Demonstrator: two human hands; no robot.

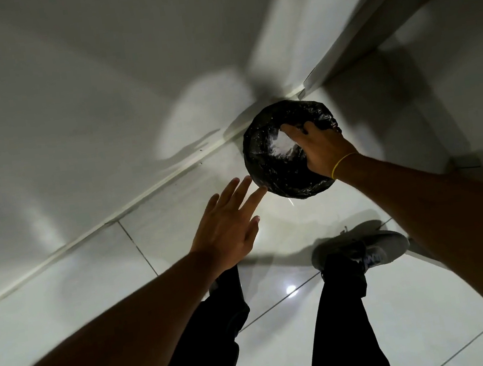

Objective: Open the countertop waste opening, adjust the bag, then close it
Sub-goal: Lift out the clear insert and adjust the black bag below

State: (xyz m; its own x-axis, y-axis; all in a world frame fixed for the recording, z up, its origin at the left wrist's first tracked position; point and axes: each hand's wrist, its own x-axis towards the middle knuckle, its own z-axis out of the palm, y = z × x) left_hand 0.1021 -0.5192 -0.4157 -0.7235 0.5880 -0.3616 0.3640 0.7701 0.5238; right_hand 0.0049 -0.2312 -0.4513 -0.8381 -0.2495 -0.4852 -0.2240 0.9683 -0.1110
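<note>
A round bin lined with a black plastic bag (pixel 276 175) stands on the floor in the corner by the wall. Something pale and crumpled (pixel 282 144) lies inside it. My right hand (pixel 320 148), a yellow band on its wrist, reaches over the bin's right rim with fingers spread on the bag; whether it grips the bag I cannot tell. My left hand (pixel 227 224) is flat and empty, fingers apart, its fingertips just touching the bag at the bin's left edge.
White glossy floor tiles (pixel 99 281) run under the bin. A white wall (pixel 69 98) with a skirting strip stands behind it, and a door frame (pixel 367 28) rises to the right. My black-trousered legs and a grey shoe (pixel 363 251) are below the bin.
</note>
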